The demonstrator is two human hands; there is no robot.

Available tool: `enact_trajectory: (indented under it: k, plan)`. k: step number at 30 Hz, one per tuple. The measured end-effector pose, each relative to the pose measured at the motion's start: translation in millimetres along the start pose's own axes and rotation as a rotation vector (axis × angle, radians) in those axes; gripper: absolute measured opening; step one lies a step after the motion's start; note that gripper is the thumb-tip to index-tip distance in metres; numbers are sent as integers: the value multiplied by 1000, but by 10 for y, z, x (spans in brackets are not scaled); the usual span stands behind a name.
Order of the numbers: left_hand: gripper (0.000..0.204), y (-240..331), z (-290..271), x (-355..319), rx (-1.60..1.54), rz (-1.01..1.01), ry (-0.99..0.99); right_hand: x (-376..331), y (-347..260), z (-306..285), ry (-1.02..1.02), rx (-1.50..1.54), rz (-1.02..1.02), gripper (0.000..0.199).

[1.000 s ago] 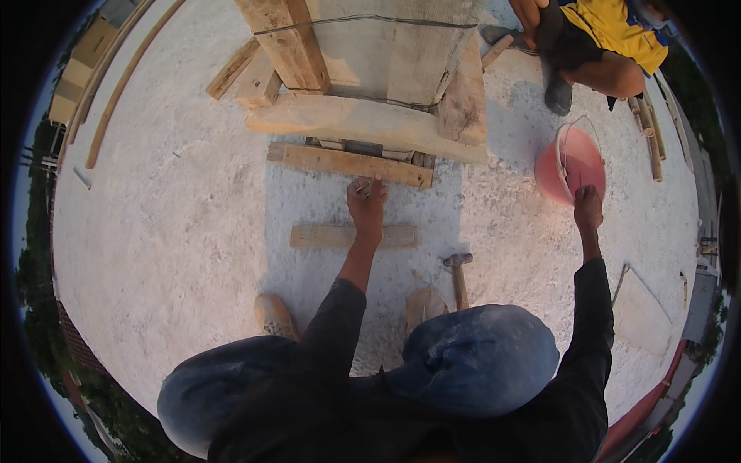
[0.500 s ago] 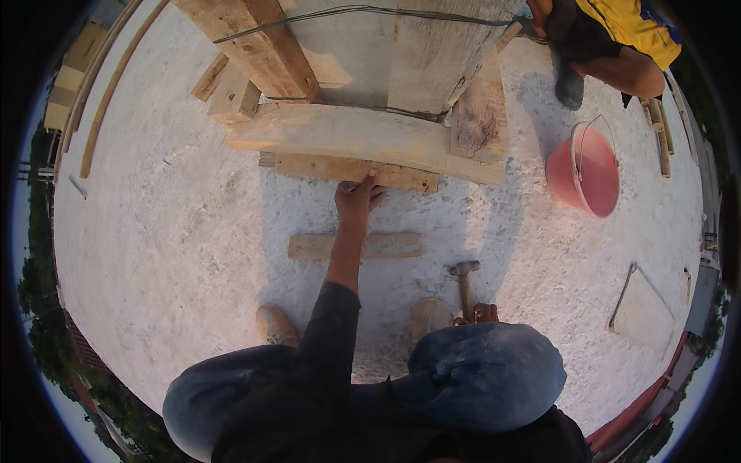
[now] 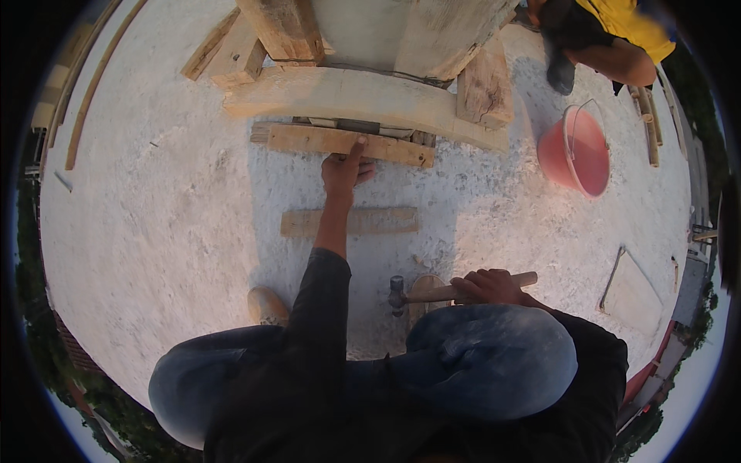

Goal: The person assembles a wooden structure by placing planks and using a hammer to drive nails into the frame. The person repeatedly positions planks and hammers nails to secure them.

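I squat on a pale concrete slab. My left hand (image 3: 345, 168) reaches forward and presses on a short wooden plank (image 3: 309, 140) that lies against the base of a wooden formwork (image 3: 363, 91). My right hand (image 3: 488, 287) is closed on the wooden handle of a hammer (image 3: 423, 293) just above my right knee, its metal head pointing left. A second loose plank (image 3: 386, 221) lies on the slab beneath my left forearm.
A pink bucket (image 3: 575, 150) stands to the right of the formwork. Another person in yellow (image 3: 610, 38) crouches at the top right. Loose timber pieces (image 3: 224, 54) lie at the upper left, long slats (image 3: 93, 89) farther left, and a flat slab (image 3: 631, 292) at right.
My right hand left the pink bucket, came back to my knee and picked up the hammer from the slab. My left hand stayed at the plank by the formwork.
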State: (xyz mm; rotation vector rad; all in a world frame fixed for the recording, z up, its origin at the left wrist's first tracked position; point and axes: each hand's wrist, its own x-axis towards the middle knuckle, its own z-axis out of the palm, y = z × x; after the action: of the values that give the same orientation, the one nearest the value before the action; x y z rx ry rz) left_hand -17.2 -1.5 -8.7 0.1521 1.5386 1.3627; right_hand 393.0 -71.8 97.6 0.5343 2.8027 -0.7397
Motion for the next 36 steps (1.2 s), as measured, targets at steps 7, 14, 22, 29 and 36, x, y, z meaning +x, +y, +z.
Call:
enact_trajectory:
  k: [7,14,22,29,36]
  plan:
    - [82,246,-107,-41,364,-15,-9,1275,605,-752,-23,-497,59,50]
    - [83,314,-146,-32,534,30,4,1038,69,-405,-169,-230,-19,48]
    - [81,253,-170,-34,503,61,-4,1501,412,-1052,161,-283,401,41]
    - [107,258,-152,102,826,60,98,1312,-36,-918,-456,-368,-132,50]
    - [110,216,-186,100,829,90,98,1499,242,-821,-52,-250,420,46]
